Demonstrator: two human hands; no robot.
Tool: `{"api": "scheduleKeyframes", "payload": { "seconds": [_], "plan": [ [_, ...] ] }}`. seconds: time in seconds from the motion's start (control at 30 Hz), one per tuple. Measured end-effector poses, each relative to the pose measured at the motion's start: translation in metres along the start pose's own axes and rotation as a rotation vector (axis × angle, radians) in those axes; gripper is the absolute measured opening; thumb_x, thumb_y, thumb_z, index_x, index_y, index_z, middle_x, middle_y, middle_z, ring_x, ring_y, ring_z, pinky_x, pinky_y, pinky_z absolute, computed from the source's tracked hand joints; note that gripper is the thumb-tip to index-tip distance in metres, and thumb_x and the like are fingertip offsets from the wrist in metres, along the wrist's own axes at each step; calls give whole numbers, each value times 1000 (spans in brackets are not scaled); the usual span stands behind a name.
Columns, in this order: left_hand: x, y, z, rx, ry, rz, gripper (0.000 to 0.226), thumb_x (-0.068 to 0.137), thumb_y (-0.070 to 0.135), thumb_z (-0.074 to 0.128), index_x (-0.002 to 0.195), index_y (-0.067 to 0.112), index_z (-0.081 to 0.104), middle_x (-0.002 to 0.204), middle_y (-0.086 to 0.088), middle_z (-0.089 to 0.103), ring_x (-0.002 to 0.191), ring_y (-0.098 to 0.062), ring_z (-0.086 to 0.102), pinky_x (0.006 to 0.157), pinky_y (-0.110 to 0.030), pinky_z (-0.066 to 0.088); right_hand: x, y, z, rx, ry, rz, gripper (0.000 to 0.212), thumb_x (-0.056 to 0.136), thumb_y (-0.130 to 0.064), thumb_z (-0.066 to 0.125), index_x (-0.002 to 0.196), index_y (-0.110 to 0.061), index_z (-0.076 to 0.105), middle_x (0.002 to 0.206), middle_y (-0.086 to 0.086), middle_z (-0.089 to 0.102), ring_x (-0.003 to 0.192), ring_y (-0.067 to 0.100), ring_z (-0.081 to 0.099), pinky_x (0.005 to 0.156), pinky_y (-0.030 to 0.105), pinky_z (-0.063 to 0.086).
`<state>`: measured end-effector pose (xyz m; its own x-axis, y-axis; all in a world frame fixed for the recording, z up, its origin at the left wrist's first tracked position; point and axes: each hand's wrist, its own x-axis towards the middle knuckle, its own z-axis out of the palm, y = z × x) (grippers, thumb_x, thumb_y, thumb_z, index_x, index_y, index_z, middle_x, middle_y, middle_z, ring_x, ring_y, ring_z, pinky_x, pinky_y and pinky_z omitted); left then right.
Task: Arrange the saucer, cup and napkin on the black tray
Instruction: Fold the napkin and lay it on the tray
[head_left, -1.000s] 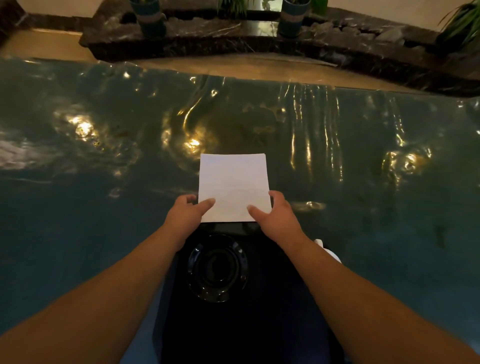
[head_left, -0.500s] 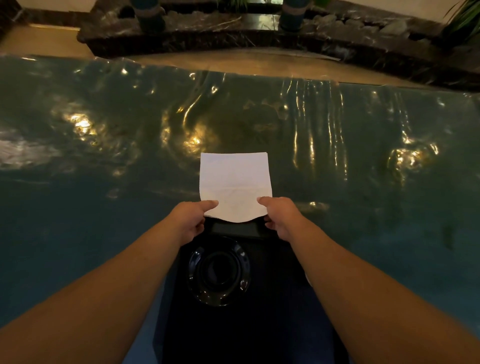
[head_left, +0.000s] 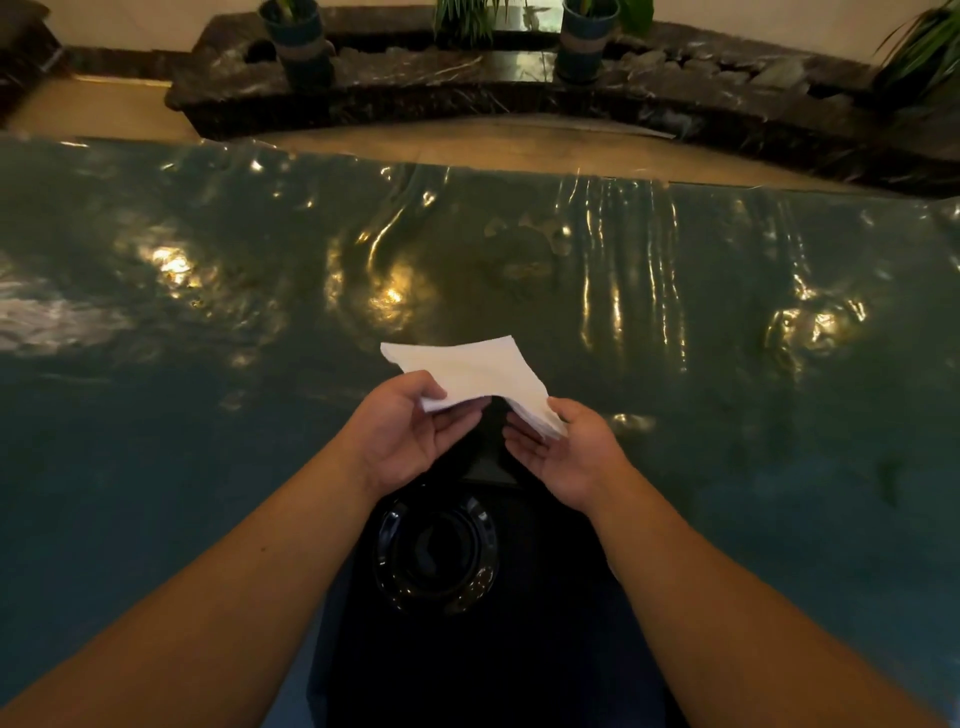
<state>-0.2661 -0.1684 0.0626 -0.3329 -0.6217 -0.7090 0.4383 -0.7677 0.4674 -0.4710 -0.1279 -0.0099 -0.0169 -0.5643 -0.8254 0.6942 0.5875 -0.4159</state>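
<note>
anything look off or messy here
Nothing spilled or broken. The white napkin is lifted and sagging between the left hand and right hand. The black saucer sits flat on the black tray.

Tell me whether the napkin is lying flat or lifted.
Lifted: the napkin sags between the left hand and right hand, both pinching its near corners.

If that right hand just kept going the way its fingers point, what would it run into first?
Most likely the left hand. The right hand points leftward under the napkin that both hands hold, and only a small gap separates them, though depth is hard to judge.
</note>
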Motion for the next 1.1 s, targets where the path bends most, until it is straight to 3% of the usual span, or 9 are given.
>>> {"api": "scheduleKeyframes", "payload": {
  "seconds": [0.17,0.3,0.37,0.47,0.57,0.63,0.8,0.97,1.1],
  "plan": [
    [-34,-11,-23,186,-122,-156,59,71,-9,50,129,-1,56,113,-20,74,88,-26,77,78,-35,64,-17,-9,-6,35,-149,84,49,95,-45,59,114,-2,72,107,22,74,89,36,73,80,45,61],
    [-54,-20,-54,480,-193,-302,71,67,-6,57,137,5,52,126,-22,69,88,-25,76,75,-36,64,-25,-9,-5,-234,-196,95,24,97,-20,57,108,-2,68,86,13,74,76,26,73,71,38,59],
    [-63,-24,-70,536,-175,-340,72,69,1,63,139,7,49,127,-22,68,96,-30,74,80,-40,62,-31,-6,-10,-393,-242,115,27,98,-11,56,121,1,64,97,15,77,87,28,75,79,40,61],
    [-70,-33,-87,424,-93,-350,66,76,22,77,137,13,55,127,-22,69,115,-40,67,95,-52,56,-38,2,-25,-522,-371,145,44,97,-10,61,141,-6,58,134,20,67,126,41,62,107,54,49],
    [-66,-43,-93,358,8,-280,52,95,51,53,132,17,67,129,-15,69,121,-35,64,104,-50,50,-48,14,-43,-553,-468,168,54,93,-8,67,146,-10,54,144,22,60,133,47,55,112,63,42],
    [-59,-51,-97,361,85,-208,57,95,57,55,127,12,71,130,-16,69,122,-35,64,104,-49,51,-58,21,-53,-555,-489,184,55,94,-5,66,147,-11,52,144,21,59,132,45,56,112,62,43],
    [-59,-74,-88,617,149,-177,31,97,28,68,120,9,72,114,-8,77,106,-28,73,100,-46,54,-85,37,-66,-565,-310,89,41,100,3,50,138,-8,60,130,15,71,120,37,67,108,56,49],
    [-70,-80,-76,738,81,-97,26,94,9,70,120,7,71,117,-7,76,108,-25,73,100,-44,55,-100,44,-68,-500,-36,-15,27,102,-26,64,114,-4,74,110,12,79,109,33,72,107,48,51],
    [-89,-82,-62,805,31,-27,29,95,3,67,121,15,68,114,-5,77,104,-23,74,84,-35,59,-118,42,-71,-646,-48,-116,23,102,-20,65,114,-2,74,105,12,80,102,32,75,100,46,56]
  ]
}}
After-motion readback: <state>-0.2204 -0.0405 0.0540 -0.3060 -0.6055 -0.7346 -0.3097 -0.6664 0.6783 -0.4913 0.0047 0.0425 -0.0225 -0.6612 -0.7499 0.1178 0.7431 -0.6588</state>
